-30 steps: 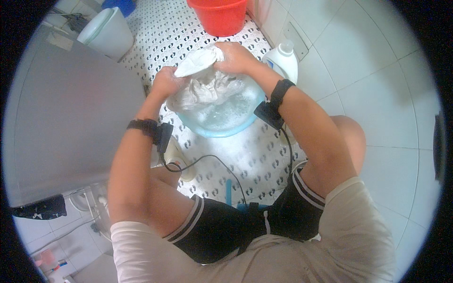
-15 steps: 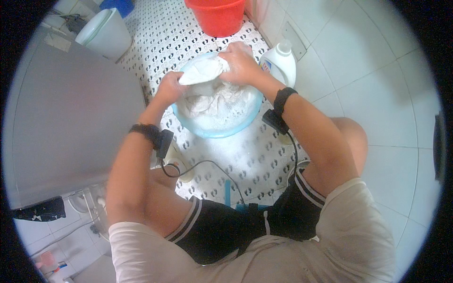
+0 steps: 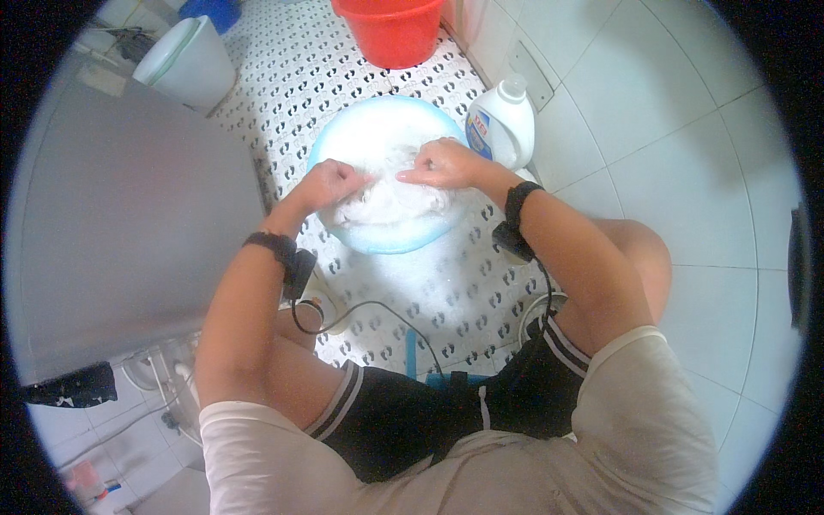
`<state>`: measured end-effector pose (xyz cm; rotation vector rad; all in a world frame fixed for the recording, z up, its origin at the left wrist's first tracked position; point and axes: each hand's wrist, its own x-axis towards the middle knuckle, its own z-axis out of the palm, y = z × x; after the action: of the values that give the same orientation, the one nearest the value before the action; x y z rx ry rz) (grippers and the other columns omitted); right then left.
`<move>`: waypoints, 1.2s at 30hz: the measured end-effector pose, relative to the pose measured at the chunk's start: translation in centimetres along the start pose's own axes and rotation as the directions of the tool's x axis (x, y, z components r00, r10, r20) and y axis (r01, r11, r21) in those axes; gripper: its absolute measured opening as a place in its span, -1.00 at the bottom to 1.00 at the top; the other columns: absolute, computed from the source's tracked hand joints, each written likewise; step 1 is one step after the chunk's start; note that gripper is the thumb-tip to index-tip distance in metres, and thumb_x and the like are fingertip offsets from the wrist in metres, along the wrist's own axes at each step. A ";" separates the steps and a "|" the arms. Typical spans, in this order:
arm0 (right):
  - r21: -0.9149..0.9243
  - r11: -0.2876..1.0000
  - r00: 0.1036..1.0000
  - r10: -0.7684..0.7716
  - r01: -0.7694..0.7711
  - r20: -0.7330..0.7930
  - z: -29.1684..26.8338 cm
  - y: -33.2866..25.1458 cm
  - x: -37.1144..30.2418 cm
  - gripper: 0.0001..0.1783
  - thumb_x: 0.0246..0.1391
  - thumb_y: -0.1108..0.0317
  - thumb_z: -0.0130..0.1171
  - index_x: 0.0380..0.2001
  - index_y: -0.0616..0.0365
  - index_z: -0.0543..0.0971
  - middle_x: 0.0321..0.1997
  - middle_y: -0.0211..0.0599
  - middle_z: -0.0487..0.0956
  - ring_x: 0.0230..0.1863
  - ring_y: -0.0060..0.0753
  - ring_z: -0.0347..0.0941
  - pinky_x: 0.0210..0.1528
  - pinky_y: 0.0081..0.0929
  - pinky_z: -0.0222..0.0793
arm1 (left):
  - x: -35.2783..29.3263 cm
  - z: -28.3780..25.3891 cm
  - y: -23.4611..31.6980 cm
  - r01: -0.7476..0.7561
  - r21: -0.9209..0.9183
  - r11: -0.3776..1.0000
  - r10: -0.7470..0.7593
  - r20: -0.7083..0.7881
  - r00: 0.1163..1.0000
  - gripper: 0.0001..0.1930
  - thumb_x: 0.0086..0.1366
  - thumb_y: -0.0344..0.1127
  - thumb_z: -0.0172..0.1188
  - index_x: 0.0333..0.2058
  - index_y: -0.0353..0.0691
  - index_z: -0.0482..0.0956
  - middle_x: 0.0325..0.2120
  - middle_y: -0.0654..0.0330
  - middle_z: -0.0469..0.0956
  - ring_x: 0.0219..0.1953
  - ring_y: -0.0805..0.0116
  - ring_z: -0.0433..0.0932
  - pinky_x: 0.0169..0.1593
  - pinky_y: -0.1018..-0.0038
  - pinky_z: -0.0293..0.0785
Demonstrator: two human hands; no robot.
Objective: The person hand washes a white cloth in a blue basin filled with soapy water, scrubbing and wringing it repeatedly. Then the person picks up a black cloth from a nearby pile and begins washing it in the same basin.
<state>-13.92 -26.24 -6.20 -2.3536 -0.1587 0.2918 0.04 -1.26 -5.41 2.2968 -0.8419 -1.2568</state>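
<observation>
A light blue basin [image 3: 393, 248] stands on the floor in front of me, holding white cloth [image 3: 396, 204] in frothy suds. Over its left side, my left hand [image 3: 335, 183] is closed with the fingers curled on the wet cloth. My right hand [image 3: 441, 163] grips the cloth over the right side, thumb pointing toward the left hand. Only a small gap separates the two hands. Glare washes out the far part of the basin, so cloth and foam are hard to tell apart there.
Right of the basin, a white detergent bottle [image 3: 506, 124] stands against the tiled wall [image 3: 678, 197]. Farther off is a red bucket [image 3: 390, 34]. A large grey panel [image 3: 137, 223] fills the left, with a white toilet [image 3: 190, 64] beyond it. A black cable [image 3: 378, 304] hangs between my wrists.
Both hands have come down and nearer to me, lowering the raised white cloth into the basin. The far part of the basin looks brighter.
</observation>
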 end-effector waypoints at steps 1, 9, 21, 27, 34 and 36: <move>-0.076 0.995 0.996 0.065 -0.060 0.058 -0.5 -0.2 0.2 -0.43 -0.20 -0.17 0.39 -0.47 0.14 0.48 -0.24 -0.03 0.46 -0.17 -0.03 0.39 -0.16 -0.21 0.27 | 0.0 0.2 -0.3 -0.049 0.068 0.996 0.056 -0.109 0.992 -0.27 -0.04 0.23 0.40 -0.06 -0.27 0.59 -0.31 0.00 0.59 -0.22 0.17 0.57 -0.09 0.37 0.46; -0.424 0.905 0.969 -0.085 -0.023 -0.233 2.3 1.7 -1.0 0.21 -0.44 -0.25 0.49 0.32 -0.08 0.21 0.38 0.10 0.13 0.32 0.26 0.12 0.26 0.02 0.11 | -0.4 2.9 -2.6 -0.096 0.384 0.918 0.210 -0.268 0.940 0.26 -0.25 0.26 0.50 0.38 -0.06 0.01 0.29 -0.24 0.11 0.34 -0.10 0.13 0.32 0.16 0.14; -0.299 0.953 0.993 0.008 -0.042 -0.116 5.1 2.9 0.9 0.54 -0.59 -0.03 0.63 0.44 -0.20 -0.16 0.42 0.39 -0.08 0.23 0.40 0.28 0.19 0.06 0.28 | 1.9 4.6 -3.2 0.057 0.405 0.913 0.071 -0.294 0.953 0.44 -0.33 0.10 0.58 0.42 0.00 -0.29 0.28 -0.35 0.10 0.37 -0.29 -0.01 0.36 0.08 0.02; -0.227 0.963 0.989 0.130 -0.143 -0.075 5.6 2.5 2.0 0.53 -0.54 0.27 0.62 0.44 -0.29 -0.22 0.35 0.35 0.12 0.21 0.34 0.30 0.17 -0.08 0.32 | 4.5 5.5 -5.7 -0.063 0.344 0.937 0.172 -0.297 0.939 0.46 -0.35 0.03 0.59 0.41 -0.12 -0.30 0.30 -0.29 0.09 0.38 -0.29 -0.02 0.36 0.15 0.04; -0.313 0.949 0.996 -0.049 0.023 -0.075 7.0 6.0 3.9 -0.11 -0.39 0.18 0.48 0.12 0.05 0.36 -0.09 0.02 0.56 -0.03 0.07 0.50 0.01 -0.14 0.42 | 7.3 6.4 -5.0 -0.080 0.373 0.925 0.184 -0.253 0.950 0.32 -0.33 0.00 0.57 0.38 -0.20 -0.07 0.22 -0.21 0.27 0.29 -0.12 0.22 0.32 0.24 0.17; -0.373 0.922 0.987 -0.140 0.102 -0.075 7.3 5.8 4.4 -0.35 -0.35 0.12 0.45 -0.09 0.09 0.54 -0.24 -0.08 0.63 -0.13 0.00 0.56 -0.07 -0.13 0.48 | 7.8 6.6 -5.0 -0.056 0.402 0.914 0.175 -0.266 0.948 0.25 -0.31 -0.01 0.56 0.35 -0.22 0.03 0.20 -0.18 0.31 0.26 -0.09 0.27 0.30 0.24 0.20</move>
<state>-11.37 -24.58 -16.08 -2.7095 -0.3352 0.0862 -0.77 -3.06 -16.57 2.6056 -1.1820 -0.7087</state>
